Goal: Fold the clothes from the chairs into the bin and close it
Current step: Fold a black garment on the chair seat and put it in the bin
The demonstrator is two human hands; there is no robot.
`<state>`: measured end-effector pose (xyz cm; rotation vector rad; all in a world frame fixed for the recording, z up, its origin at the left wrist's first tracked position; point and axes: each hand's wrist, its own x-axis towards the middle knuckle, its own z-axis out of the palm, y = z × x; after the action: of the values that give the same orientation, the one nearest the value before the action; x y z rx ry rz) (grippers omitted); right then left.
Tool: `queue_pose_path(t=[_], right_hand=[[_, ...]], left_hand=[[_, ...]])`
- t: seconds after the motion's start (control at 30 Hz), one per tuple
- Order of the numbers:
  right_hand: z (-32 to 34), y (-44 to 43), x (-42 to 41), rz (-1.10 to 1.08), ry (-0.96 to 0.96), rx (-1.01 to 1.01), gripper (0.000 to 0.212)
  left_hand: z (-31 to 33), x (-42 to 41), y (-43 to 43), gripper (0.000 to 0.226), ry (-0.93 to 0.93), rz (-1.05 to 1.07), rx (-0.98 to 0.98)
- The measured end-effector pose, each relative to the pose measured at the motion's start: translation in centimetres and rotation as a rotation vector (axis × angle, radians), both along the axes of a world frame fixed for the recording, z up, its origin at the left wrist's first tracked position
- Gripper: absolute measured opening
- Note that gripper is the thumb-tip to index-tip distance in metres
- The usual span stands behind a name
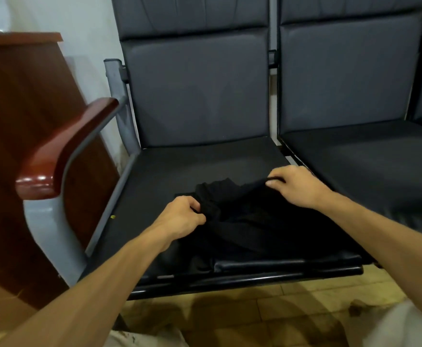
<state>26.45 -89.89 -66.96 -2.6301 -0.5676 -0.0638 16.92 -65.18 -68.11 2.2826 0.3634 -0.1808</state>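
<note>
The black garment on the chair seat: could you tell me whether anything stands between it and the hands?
Nothing visible does: the left hand and right hand both grip the black garment on the seat. The bin is out of view.

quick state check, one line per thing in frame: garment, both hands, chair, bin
black garment: crumpled, unfolded, lying on the seat.
left hand: holds a bunched fold at the garment's left side.
right hand: pinches the garment's far edge.
chair seat: bears the garment toward its front.
bin: not in view.
</note>
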Motion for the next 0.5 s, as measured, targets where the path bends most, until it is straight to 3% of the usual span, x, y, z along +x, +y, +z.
queue_pose_path(t=[0.07,0.17,0.23,0.4,0.5], right_hand=[[1.2,-0.9,0.7,-0.215,-0.046,0.244,0.02],[1.7,-2.4,1.7,-0.482,0.066,0.645,0.023],[1.5,-3.1,1.8,-0.59,0.12,0.712,0.024],[0.9,-3.9,1.3,-0.578,0.163,0.525,0.021],[0.6,-3.6,0.6,-0.452,0.074,0.07,0.041]], left_hand=[[0.0,0.2,0.4,0.014,0.009,-0.001,0.007],[-0.2,0.4,1.4,0.019,0.053,-0.013,0.053],[-0.3,0.3,1.9,0.03,0.08,-0.018,0.095],[0.4,-0.2,1.4,0.047,0.112,-0.036,0.217],[0.7,-0.6,0.7,0.045,0.124,-0.052,0.254]])
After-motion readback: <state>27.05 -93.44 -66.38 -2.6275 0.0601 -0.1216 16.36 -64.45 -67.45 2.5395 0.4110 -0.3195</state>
